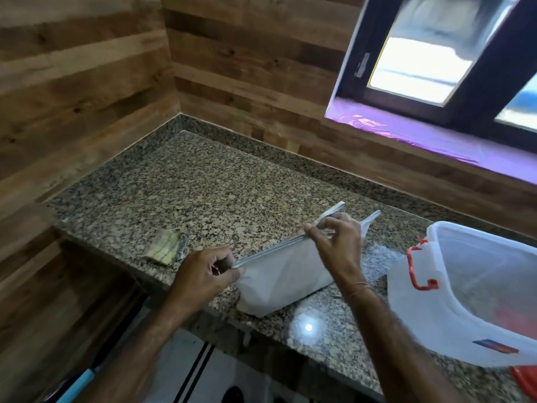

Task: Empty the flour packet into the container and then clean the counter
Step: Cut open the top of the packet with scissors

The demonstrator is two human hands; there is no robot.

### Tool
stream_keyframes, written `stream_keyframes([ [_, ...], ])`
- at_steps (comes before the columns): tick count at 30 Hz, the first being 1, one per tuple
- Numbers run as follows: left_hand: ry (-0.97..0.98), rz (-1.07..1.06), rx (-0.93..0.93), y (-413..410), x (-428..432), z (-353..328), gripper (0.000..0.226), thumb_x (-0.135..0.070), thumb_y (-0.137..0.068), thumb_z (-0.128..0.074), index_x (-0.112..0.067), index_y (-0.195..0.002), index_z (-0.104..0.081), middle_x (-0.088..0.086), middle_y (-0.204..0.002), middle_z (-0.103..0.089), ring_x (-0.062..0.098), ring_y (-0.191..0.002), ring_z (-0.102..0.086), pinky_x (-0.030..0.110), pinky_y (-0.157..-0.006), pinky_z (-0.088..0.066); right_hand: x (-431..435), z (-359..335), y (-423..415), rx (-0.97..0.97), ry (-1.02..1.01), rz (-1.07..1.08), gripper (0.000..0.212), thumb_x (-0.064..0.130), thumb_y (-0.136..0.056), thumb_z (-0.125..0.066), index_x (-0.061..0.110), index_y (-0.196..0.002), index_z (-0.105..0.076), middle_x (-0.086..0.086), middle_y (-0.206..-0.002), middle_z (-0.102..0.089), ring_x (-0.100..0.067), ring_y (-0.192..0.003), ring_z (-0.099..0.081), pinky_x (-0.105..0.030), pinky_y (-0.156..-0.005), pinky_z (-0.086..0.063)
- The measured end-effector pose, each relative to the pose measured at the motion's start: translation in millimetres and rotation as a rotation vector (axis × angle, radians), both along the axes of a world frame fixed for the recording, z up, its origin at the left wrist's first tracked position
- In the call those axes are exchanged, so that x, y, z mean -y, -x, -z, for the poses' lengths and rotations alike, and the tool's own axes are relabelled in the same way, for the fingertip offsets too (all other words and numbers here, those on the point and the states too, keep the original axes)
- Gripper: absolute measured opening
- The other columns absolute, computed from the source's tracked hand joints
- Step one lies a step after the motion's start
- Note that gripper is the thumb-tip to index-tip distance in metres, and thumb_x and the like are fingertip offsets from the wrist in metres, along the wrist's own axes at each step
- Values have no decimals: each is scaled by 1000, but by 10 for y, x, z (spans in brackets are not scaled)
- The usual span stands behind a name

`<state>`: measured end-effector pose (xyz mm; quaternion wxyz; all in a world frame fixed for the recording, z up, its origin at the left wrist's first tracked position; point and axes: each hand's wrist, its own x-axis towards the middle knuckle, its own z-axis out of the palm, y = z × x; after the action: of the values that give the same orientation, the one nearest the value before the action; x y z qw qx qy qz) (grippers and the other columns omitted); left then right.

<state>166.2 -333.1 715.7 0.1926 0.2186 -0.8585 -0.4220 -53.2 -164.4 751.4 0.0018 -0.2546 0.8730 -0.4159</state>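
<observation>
Two bare hands work at the near edge of the granite counter point(203, 181). The left hand point(203, 274) pinches the near end of the one white flour packet point(279, 274) at its sealed top strip; the right hand point(334, 245) pinches that strip farther along. One open translucent container point(465, 286) with red clasps stands right. One folded cloth point(164, 247) lies left.

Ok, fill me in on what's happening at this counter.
A person is working on a white flour packet lying on the granite counter. The left hand pinches one end of its top edge, the right hand grips further along. The translucent container waits open alongside; a folded cloth lies nearby.
</observation>
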Motion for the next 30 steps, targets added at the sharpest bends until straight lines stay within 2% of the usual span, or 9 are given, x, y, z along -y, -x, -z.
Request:
stream_keyframes([
  [2, 160, 70, 154, 99, 18, -135, 30, -56, -83, -61, -27, -73, -55, -10, -67, -59, 9, -61, -57, 35, -59, -50, -72, 10, 84, -22, -3, 19, 25, 54, -78, -76, 34, -68, -65, 13, -92, -59, -20, -108, -55, -58, -99, -42],
  [4, 360, 146, 265, 364, -82, -334, 28, -63, -86, -57, -36, -91, -58, -18, -84, -64, 5, -73, -62, 30, -69, -53, -43, 35, 53, -40, -45, 26, 24, 47, -80, -80, 28, -71, -70, 13, -97, -58, -19, -114, -50, -56, -102, -40],
  [7, 592, 220, 365, 925, -326, -511, 55, -75, -86, -54, -30, -117, -58, -8, -103, -69, 18, -91, -68, 31, -76, -46, 29, 23, 5, -75, -59, 34, 23, 42, -82, -80, 22, -74, -71, 12, -99, -57, -18, -117, -46, -55, -103, -39],
  [11, 769, 274, 391, 1282, -422, -529, 36, -54, -99, -53, -24, -112, -69, 2, -105, -75, 24, -98, -71, 32, -78, -47, -26, -4, 143, -69, -49, 89, 24, 42, -80, -82, 32, -70, -62, 13, -101, -56, -20, -120, -47, -55, -108, -34],
  [16, 793, 279, 372, 1124, -209, -370, 38, -57, -102, -46, -27, -104, -70, 2, -96, -75, 23, -91, -70, 32, -70, -40, -281, -42, 712, 23, 26, 327, 20, 39, -82, -81, 21, -77, -73, 1, -119, -62, -24, -121, -49, -44, -106, -38],
  [21, 788, 296, 377, 1042, -10, -349, 37, -60, -100, -47, -28, -92, -64, -1, -92, -74, 20, -87, -71, 31, -65, -37, -533, -43, 1278, 90, 91, 413, 32, 37, -80, -79, 12, -63, -69, -9, -73, -69, -28, -80, -67, -32, -74, -47],
  [26, 758, 244, 364, 946, 90, -390, 36, -58, -96, -56, -23, -94, -65, -3, -88, -73, 20, -89, -70, 30, -64, -35, -474, 126, 1306, 306, 251, 275, 25, 22, -99, -62, 18, -75, -57, 0, -73, -63, -18, -68, -57, -26, -59, -46],
  [28, 699, 200, 343, 840, 117, -403, 35, -57, -92, -64, -26, -106, -70, -2, -96, -75, 21, -94, -71, 30, -65, -37, -470, 184, 1240, 436, 356, 202, 21, 21, -105, -55, 19, -84, -54, 0, -74, -57, -11, -57, -51, -18, -42, -39],
  [30, 560, 140, 310, 704, 167, -408, 35, -53, -88, -73, -23, -107, -74, -1, -106, -77, 21, -95, -71, 30, -65, -40, -523, 244, 1186, 514, 418, 154, 14, 25, -105, -55, 20, -91, -54, 0, -75, -55, -6, -52, -47, -16, -38, -33],
])
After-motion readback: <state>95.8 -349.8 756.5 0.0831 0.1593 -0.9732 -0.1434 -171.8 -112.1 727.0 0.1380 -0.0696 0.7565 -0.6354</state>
